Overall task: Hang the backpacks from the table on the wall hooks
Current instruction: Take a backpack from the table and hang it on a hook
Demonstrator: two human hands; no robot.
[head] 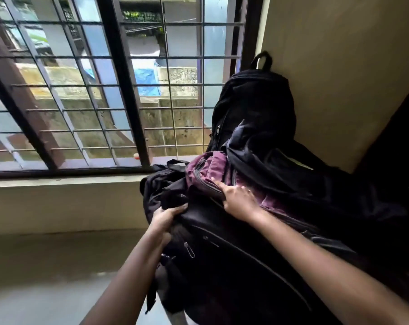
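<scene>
Several backpacks lie piled at the right. A black backpack (pixel 222 254) lies nearest, with curved zips across its front. My left hand (pixel 166 218) is shut on its upper left edge. Behind it lies a purple backpack (pixel 208 170); my right hand (pixel 236 198) grips its dark zip edge. A dark navy backpack (pixel 280 165) slumps over the purple one. At the back an upright black backpack (pixel 255 106) leans on the wall, its top loop (pixel 262 59) sticking up. The table under the pile is hidden, and no wall hooks are in view.
A barred window (pixel 119 90) with a dark frame fills the left and centre, above a concrete sill (pixel 58 184). A beige wall (pixel 339 66) rises at the right beside a dark panel (pixel 400 148). Pale floor (pixel 46 289) shows at the lower left.
</scene>
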